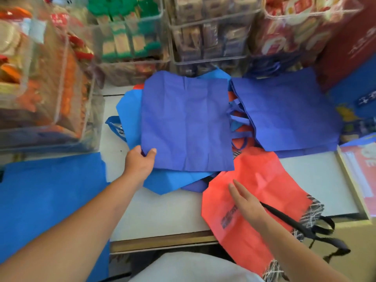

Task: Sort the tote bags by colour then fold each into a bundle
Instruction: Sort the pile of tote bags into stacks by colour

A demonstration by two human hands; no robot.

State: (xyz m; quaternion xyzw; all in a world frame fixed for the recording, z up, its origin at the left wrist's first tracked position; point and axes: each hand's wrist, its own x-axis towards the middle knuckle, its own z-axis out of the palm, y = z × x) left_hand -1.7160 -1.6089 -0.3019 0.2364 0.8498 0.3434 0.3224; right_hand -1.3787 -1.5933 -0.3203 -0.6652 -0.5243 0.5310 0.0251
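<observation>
A dark blue tote bag (186, 123) lies on top of the pile in the middle of the white table (162, 216). My left hand (140, 159) pinches its near left corner, thumb on top. Under it lie a light blue tote bag (130, 117) and other bags. A second stack of dark blue tote bags (291, 110) lies at the right. A red tote bag (258, 192) with black handles (317, 228) hangs over the table's front edge; my right hand (246, 200) rests flat on it with straight fingers.
Another light blue bag (50, 196) is spread at the left. Clear plastic bins (130, 37) of packaged snacks stand along the back and left. A red box (350, 37) and printed packages crowd the right side.
</observation>
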